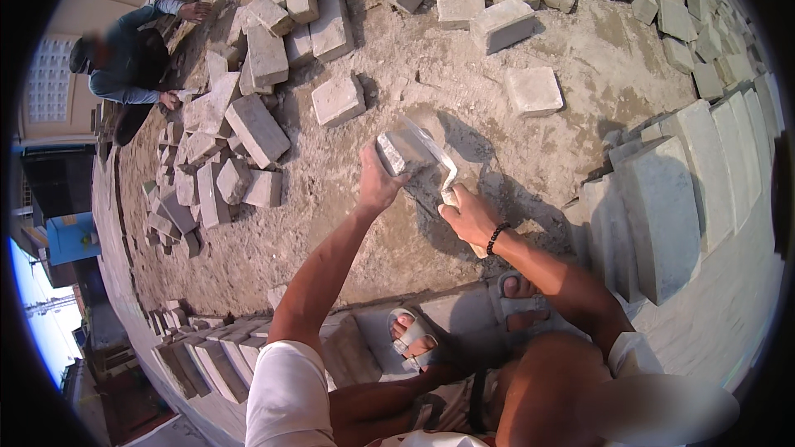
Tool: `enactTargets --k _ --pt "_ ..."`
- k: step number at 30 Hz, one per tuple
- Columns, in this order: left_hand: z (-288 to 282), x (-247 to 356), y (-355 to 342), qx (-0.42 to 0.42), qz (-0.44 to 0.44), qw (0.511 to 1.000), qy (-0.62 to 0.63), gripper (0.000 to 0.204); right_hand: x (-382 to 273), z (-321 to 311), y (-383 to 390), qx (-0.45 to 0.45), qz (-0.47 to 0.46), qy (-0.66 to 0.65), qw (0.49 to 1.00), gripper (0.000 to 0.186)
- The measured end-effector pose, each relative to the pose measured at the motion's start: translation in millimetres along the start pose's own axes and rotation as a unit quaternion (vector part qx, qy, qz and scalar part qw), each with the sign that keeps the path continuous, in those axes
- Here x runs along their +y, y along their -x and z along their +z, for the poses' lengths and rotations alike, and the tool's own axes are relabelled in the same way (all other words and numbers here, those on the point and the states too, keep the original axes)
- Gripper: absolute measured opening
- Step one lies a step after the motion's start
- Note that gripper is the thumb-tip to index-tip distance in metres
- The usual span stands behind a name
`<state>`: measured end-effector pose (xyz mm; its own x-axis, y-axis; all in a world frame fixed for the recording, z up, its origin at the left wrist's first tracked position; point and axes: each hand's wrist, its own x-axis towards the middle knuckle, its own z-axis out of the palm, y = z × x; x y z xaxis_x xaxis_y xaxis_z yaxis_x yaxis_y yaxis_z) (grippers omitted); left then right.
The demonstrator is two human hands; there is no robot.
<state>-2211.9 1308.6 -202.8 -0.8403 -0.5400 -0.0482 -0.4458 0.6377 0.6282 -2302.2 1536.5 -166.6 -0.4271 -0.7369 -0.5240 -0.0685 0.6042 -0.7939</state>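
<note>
My left hand (pixel 381 178) grips a grey concrete paving block (pixel 399 151) by its near side, fingers wrapped around it. In my right hand (pixel 472 221) is a trowel (pixel 448 167), held by its pale handle, with a dark beaded bracelet on that wrist. The trowel's blade lies along the right side of the block, close against it; whether they touch I cannot tell. Sandy ground (pixel 331 232) spreads beneath both hands. One loose block (pixel 339 100) lies just beyond my left hand, and another (pixel 533 91) sits farther off to the right.
Heaped blocks (pixel 257 131) lie at left, with more (pixel 505 25) along the far side. Stacked slabs (pixel 658 215) rise at right. A row of blocks (pixel 219 364) runs at near left, beside my sandalled feet (pixel 411 338). Another person (pixel 137 58) crouches at far left.
</note>
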Motion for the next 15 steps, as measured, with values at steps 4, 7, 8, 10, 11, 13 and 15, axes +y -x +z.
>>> enactTargets --k 4,7,8,10,11,13,15 --pt "1.3 8.5 -1.3 -0.005 -0.008 1.0 -0.005 0.106 3.9 4.5 -3.6 -0.01 0.039 0.018 0.999 0.046" --pt "3.4 7.0 -3.6 -0.008 -0.007 1.0 0.006 0.106 12.2 -15.2 -25.7 -0.063 0.12 -0.067 0.988 0.047" --pt "2.5 4.0 -1.0 0.0 -0.002 1.0 -0.008 0.106 5.1 -14.0 -18.8 -0.038 0.079 -0.044 0.995 0.047" --pt "-1.7 -3.4 1.6 0.006 0.005 1.0 -0.027 0.106 -1.8 2.6 -10.4 -0.024 0.017 -0.027 0.999 0.045" --pt "-0.2 -0.8 -0.5 0.003 0.01 1.0 -0.027 0.106 0.9 8.2 -6.7 -0.032 -0.001 -0.03 0.999 0.044" --pt "2.0 4.8 -1.8 0.0 0.01 1.0 -0.016 0.106 7.4 8.3 -9.6 -0.041 0.032 -0.063 0.997 0.043" --pt "-1.0 7.2 -4.8 0.0 0.006 1.0 0.001 0.106 6.0 -1.5 -22.2 -0.036 0.129 -0.126 0.983 0.043"
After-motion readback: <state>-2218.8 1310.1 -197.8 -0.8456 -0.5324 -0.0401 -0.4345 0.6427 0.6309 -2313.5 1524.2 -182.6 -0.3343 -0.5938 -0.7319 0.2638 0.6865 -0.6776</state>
